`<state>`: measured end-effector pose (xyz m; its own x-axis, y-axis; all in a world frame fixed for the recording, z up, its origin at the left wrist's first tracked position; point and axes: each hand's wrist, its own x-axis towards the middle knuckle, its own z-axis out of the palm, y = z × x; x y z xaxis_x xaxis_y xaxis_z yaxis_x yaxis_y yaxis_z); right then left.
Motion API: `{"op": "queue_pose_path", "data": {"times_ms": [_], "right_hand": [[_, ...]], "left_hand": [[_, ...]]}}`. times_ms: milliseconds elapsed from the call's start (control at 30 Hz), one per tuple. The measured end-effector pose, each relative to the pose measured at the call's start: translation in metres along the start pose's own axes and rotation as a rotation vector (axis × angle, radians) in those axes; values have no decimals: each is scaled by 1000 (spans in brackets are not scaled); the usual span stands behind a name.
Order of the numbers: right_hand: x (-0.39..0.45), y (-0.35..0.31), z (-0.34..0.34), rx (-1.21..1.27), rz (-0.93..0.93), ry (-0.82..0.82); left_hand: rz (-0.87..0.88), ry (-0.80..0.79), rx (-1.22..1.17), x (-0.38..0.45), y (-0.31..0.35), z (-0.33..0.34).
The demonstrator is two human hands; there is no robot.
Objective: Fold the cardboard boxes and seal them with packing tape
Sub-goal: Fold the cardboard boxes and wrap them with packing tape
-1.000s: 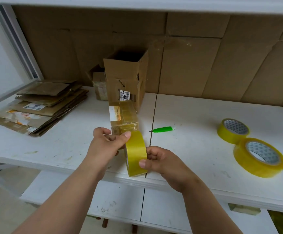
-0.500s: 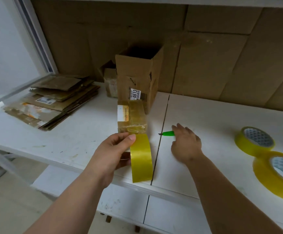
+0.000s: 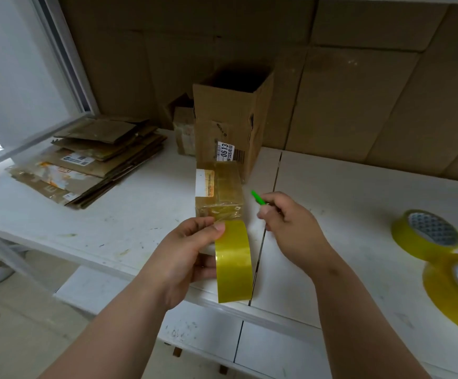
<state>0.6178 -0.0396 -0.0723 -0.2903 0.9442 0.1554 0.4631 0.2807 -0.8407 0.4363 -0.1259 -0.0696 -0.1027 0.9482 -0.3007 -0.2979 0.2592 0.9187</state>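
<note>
My left hand (image 3: pixel 184 258) grips the glossy yellow tape roll (image 3: pixel 233 261) on edge at the table's (image 3: pixel 113 222) front edge, thumb on its rim, just in front of the small box (image 3: pixel 218 194) (slick with clear tape). My right hand (image 3: pixel 290 231) pinches a green plastic cutter (image 3: pixel 257 197) just right of that box. Behind stands a tall open cardboard box (image 3: pixel 230 127), with flattened cardboard (image 3: pixel 91 162) stacked towards the table's left edge.

The white table (image 3: pixel 118 231) carries a stack of flattened cardboard (image 3: pixel 91 162) at left, an upright open box (image 3: pixel 230 124) at rear centre, a small taped box (image 3: pixel 218 192) just before it, and two yellow tape rolls (image 3: pixel 424 236) at right, touching.
</note>
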Motion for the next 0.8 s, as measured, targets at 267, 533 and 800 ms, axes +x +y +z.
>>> {"op": "queue_pose_path", "data": {"times_ms": [267, 533, 800], "right_hand": [[-3, -30, -8, -211, -38, -201], [1, -52, -22, -261, -40, -249], [10, -65, -13, -442, -47, -255]], "left_hand": [[-48, -70, -42, -1, 4, -6], [-35, -60, -41, -2, 2, -7], [-24, -97, -21, -4, -2, -4]]}}
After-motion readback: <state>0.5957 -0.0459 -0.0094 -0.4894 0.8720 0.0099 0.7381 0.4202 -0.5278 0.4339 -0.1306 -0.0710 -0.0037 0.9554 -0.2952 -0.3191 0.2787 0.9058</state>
